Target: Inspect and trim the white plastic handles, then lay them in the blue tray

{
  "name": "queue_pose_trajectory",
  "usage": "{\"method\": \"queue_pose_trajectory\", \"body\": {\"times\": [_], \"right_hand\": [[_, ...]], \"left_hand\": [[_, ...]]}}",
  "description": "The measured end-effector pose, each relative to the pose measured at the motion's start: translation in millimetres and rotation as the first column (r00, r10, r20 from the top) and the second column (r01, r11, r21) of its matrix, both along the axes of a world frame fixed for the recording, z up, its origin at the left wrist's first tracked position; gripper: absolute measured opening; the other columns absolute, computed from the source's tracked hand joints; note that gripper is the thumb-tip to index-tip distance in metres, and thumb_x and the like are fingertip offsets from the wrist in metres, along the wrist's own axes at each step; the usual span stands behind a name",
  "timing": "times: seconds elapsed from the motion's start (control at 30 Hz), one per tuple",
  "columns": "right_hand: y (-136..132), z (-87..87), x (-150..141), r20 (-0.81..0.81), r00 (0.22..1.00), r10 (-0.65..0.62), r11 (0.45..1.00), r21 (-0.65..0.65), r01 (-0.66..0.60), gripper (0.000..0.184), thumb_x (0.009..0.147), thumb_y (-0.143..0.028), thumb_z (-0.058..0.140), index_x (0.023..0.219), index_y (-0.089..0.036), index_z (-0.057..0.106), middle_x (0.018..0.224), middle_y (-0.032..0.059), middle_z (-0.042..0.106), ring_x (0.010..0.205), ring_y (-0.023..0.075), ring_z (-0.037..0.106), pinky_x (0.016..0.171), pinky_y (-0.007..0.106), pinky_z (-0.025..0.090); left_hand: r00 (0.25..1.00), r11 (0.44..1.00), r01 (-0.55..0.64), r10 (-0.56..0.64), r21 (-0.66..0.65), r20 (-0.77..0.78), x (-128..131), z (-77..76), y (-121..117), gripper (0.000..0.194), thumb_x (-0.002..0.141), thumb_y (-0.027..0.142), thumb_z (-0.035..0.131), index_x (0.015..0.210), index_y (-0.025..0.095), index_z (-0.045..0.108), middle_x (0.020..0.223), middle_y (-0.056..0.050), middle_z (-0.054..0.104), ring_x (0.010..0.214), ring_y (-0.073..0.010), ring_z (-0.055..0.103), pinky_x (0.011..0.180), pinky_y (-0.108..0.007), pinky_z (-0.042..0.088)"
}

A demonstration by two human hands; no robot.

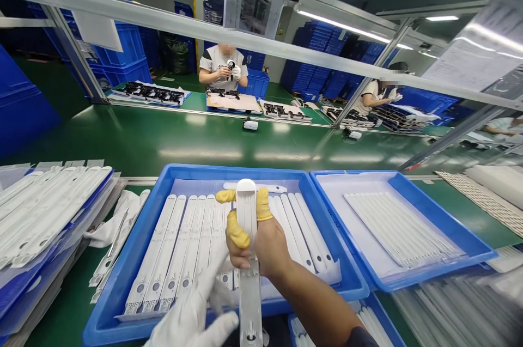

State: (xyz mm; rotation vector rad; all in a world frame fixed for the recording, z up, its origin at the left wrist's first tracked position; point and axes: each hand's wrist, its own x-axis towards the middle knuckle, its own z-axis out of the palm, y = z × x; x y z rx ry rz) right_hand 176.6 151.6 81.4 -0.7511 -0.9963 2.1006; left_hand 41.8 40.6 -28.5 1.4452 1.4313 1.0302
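My right hand [255,241], with yellow finger cots on thumb and fingers, is closed around a long white plastic strip [247,260] held upright over a blue tray [134,243]. The strip's rounded top end rises above my fingers and its lower end reaches the bottom of the view. My left hand [196,311] wears a white glove; its fingers are spread just left of the strip's lower part and hold nothing. Inside the tray lies a row of several matching white strips [180,251].
A second blue tray [412,197] with thin white pieces sits to the right. More white strips [44,205] are stacked at left, beside a white cloth [118,221]. A green conveyor belt [229,142] runs beyond. Two seated people work across it, near blue crates.
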Motion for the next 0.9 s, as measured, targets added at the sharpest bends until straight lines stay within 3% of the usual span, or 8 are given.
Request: {"method": "queue_pose_trajectory", "body": {"times": [0.13, 0.23, 0.3, 0.4, 0.5, 0.67, 0.83, 0.9], "right_hand": [[14, 10.2, -6, -0.1, 0.979, -0.178, 0.978, 0.089, 0.187, 0.062, 0.082, -0.082, 0.052, 0.077, -0.02, 0.059, 0.049, -0.009, 0.038, 0.038, 0.0053, 0.022, 0.031, 0.017, 0.02], [29, 22.5, -11, -0.178, 0.918, -0.355, 0.919, 0.114, 0.378, 0.045, 0.092, -0.063, 0.058, 0.085, -0.019, 0.064, 0.054, -0.0094, 0.037, 0.042, 0.0041, 0.024, 0.036, 0.013, 0.022], [41, 29.8, -13, -0.197, 0.889, -0.412, 0.898, 0.08, 0.434, 0.037, 0.101, -0.05, 0.051, 0.091, -0.018, 0.066, 0.058, -0.0085, 0.039, 0.044, 0.0037, 0.029, 0.039, 0.013, 0.025], [51, 34.3, -14, -0.203, 0.884, -0.42, 0.903, -0.001, 0.429, 0.034, 0.106, -0.037, 0.042, 0.094, -0.018, 0.068, 0.066, -0.0061, 0.049, 0.049, 0.0035, 0.04, 0.044, 0.013, 0.034], [50, 31.5, -14, -0.191, 0.912, -0.364, 0.931, -0.04, 0.363, 0.035, 0.107, -0.034, 0.041, 0.095, -0.019, 0.07, 0.072, -0.004, 0.058, 0.053, 0.004, 0.047, 0.051, 0.015, 0.043], [42, 23.0, -12, -0.18, 0.944, -0.278, 0.961, -0.045, 0.274, 0.035, 0.106, -0.037, 0.041, 0.099, -0.02, 0.071, 0.083, -0.0026, 0.067, 0.055, 0.0046, 0.05, 0.053, 0.017, 0.047], [41, 14.4, -9, -0.089, 0.936, -0.341, 0.938, 0.035, 0.345, 0.019, 0.098, -0.038, 0.058, 0.103, -0.023, 0.068, 0.082, -0.0043, 0.066, 0.062, 0.0058, 0.057, 0.057, 0.016, 0.051], [40, 11.8, -8, -0.048, 0.932, -0.36, 0.927, 0.094, 0.363, 0.021, 0.091, -0.04, 0.069, 0.108, -0.026, 0.066, 0.081, -0.0051, 0.065, 0.067, 0.0075, 0.062, 0.063, 0.017, 0.055]], "left_hand": [[0.998, 0.999, 0.045, -0.045, -0.01, -0.045, 4, -18.4, -20, 0.079, 0.076, 0.038, 0.078, 0.15, 0.037, 0.049, 0.107, -0.005, 0.077, 0.117, -0.0348, 0.067, 0.092, -0.037, 0.059], [0.998, 0.998, 0.064, -0.063, -0.013, 0.013, 7, -10.5, -18, 0.064, 0.087, 0.039, 0.07, 0.148, 0.033, 0.053, 0.078, -0.004, 0.072, 0.079, -0.0245, 0.07, 0.078, -0.031, 0.059], [0.985, 0.996, 0.091, -0.091, 0.008, 0.149, 9, 1.5, -12, 0.052, 0.093, 0.038, 0.065, 0.144, 0.032, 0.058, 0.075, -0.002, 0.068, 0.067, -0.0182, 0.063, 0.074, -0.029, 0.058], [0.897, 0.992, 0.125, -0.113, 0.0, 0.428, 12, 25.0, -3, 0.045, 0.094, 0.04, 0.066, 0.139, 0.033, 0.063, 0.077, -0.001, 0.065, 0.066, -0.0143, 0.059, 0.07, -0.027, 0.056], [0.794, 0.99, 0.1, -0.019, -0.1, 0.608, 14, 48.3, 6, 0.046, 0.089, 0.044, 0.074, 0.133, 0.032, 0.068, 0.069, 0.001, 0.061, 0.06, -0.0112, 0.055, 0.064, -0.024, 0.053], [0.739, 0.971, 0.124, 0.046, -0.203, 0.672, 17, 69.8, 17, 0.057, 0.083, 0.047, 0.079, 0.136, 0.028, 0.066, 0.07, 0.001, 0.064, 0.058, -0.0106, 0.056, 0.057, -0.022, 0.05], [0.719, 0.938, 0.282, -0.069, -0.2, 0.692, 14, 79.4, 23, 0.048, 0.086, 0.055, 0.073, 0.122, 0.025, 0.071, 0.063, 0.003, 0.062, 0.052, -0.0082, 0.053, 0.058, -0.021, 0.048], [0.721, 0.923, 0.32, -0.09, -0.214, 0.687, 13, 80.6, 27, 0.041, 0.086, 0.054, 0.074, 0.112, 0.022, 0.073, 0.056, 0.005, 0.057, 0.049, -0.0068, 0.049, 0.055, -0.019, 0.045]]}}
